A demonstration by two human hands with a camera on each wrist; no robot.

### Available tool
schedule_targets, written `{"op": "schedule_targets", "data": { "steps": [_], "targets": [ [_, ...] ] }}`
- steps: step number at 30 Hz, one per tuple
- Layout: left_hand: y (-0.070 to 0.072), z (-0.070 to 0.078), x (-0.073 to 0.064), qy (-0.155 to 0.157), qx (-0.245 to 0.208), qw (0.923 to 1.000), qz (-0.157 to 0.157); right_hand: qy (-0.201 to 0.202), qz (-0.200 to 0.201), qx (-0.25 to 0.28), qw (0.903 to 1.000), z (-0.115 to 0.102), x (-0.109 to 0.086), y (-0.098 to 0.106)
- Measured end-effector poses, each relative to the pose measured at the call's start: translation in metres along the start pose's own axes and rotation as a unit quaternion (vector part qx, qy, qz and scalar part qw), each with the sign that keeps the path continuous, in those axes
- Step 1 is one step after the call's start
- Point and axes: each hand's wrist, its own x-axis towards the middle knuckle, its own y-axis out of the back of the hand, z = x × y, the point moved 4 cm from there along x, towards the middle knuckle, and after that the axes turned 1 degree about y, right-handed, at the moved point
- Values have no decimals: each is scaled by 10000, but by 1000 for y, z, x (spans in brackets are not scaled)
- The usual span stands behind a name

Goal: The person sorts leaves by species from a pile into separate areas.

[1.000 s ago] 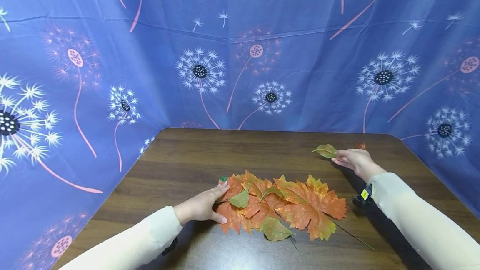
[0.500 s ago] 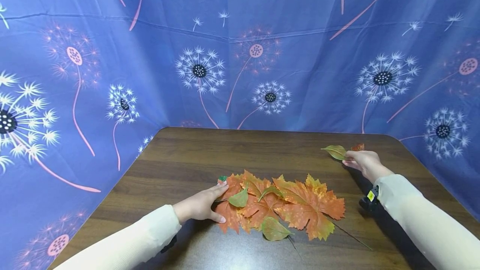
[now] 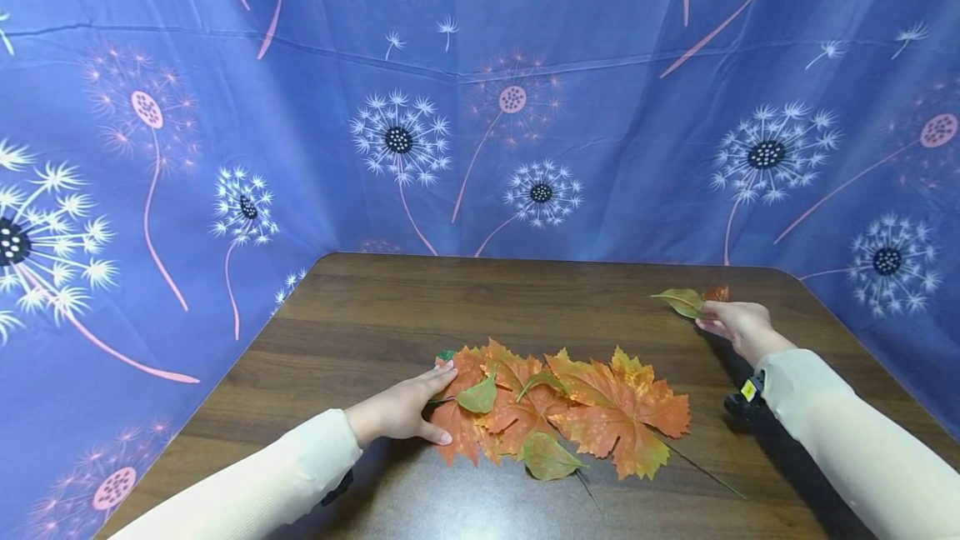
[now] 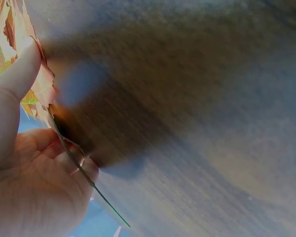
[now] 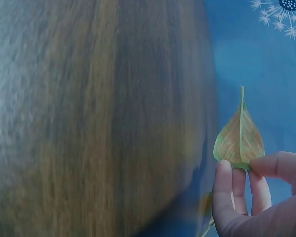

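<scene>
In the head view my left hand (image 3: 405, 408) lies at the left end of a row of orange maple leaves (image 3: 517, 407), thumb and fingers spread and touching the end leaf. The left wrist view has the thumb against that leaf's edge, and a thin stem (image 4: 93, 185) passes in front of the palm. My right hand (image 3: 738, 327), at the far right of the table, pinches a green leaf (image 5: 239, 138) at its broad end, between thumb and fingers. Its stalk points away from the fingers. Small green leaves (image 3: 478, 396) lie on and beside the maple leaves.
Past my right hand, a reddish-orange leaf (image 3: 717, 293) is partly hidden. A bit of dark green (image 3: 446, 355) shows by the left fingertips. The brown wooden table (image 3: 450, 298) ends at a blue dandelion-print cloth (image 3: 465, 190) behind and at both sides.
My right hand has moved to the right with the green leaf, nearer the reddish-orange leaf at the back. My left hand and the row of leaves stay nearly in place.
</scene>
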Motion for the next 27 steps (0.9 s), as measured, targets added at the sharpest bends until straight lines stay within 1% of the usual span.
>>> {"op": "schedule_targets", "data": {
  "steps": [5, 10, 18, 24, 27],
  "targets": [
    [0, -1, 0, -2, 32, 10000, 7, 67, 139, 111, 9998, 2, -1, 7],
    [0, -1, 1, 106, 1, 9999, -41, 102, 305, 50, 9995, 3, 0, 14],
    [1, 0, 0, 175, -45, 9998, -84, -19, 295, 501, 9983, 4, 1, 24],
    [2, -1, 0, 176, -53, 9998, -69, -7, 494, 367, 9981, 2, 3, 31],
    [1, 0, 0, 177, -66, 9998, -73, -112, 652, 199, 9976, 3, 3, 35]
  ]
}}
